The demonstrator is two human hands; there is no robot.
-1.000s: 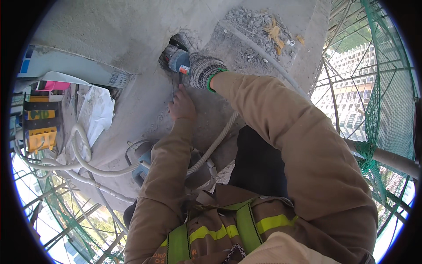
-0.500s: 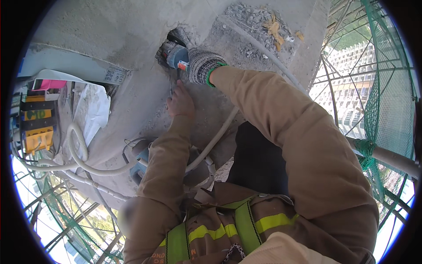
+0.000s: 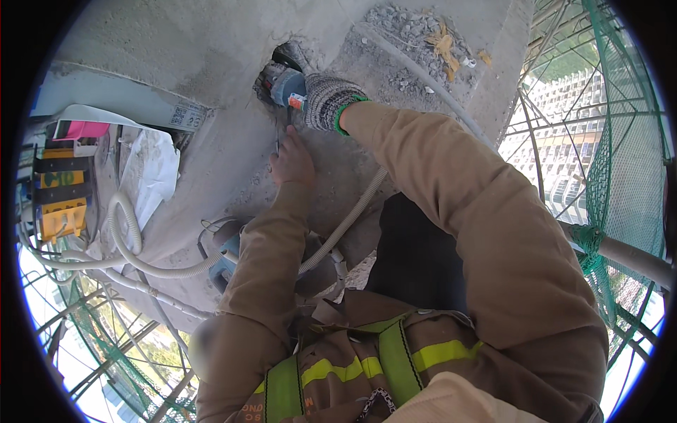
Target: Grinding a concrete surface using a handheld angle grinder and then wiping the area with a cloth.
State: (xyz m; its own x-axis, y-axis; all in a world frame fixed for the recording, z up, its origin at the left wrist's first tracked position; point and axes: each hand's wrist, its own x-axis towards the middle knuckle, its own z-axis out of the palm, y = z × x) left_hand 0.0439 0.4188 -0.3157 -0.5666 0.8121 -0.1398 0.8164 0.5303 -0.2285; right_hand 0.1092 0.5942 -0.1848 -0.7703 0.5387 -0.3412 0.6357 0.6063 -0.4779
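Note:
My right hand (image 3: 331, 104), in a grey knitted glove with a green cuff, is closed around the near end of a blue power tool (image 3: 288, 89). The tool's far end reaches into a rough hole (image 3: 264, 79) in the concrete, where its tip is hidden. Just below the tool, my bare left hand (image 3: 293, 161) rests close to the concrete. Its fingers point up toward the tool and look closed at a thin dark piece (image 3: 290, 116) hanging beneath it; what exactly they hold is too small to make out.
Broken concrete rubble (image 3: 402, 49) lies at the upper right beside a grey pipe (image 3: 423, 74). A pale corrugated hose (image 3: 345, 225) loops left past another blue tool (image 3: 224, 264) under my left arm. Yellow-and-black equipment (image 3: 63, 187) stands left; green netting (image 3: 599, 162) and scaffolding border the right.
The whole view has shifted very slightly. Both hands keep nearly the same places, my right on the blue tool and my left just below it.

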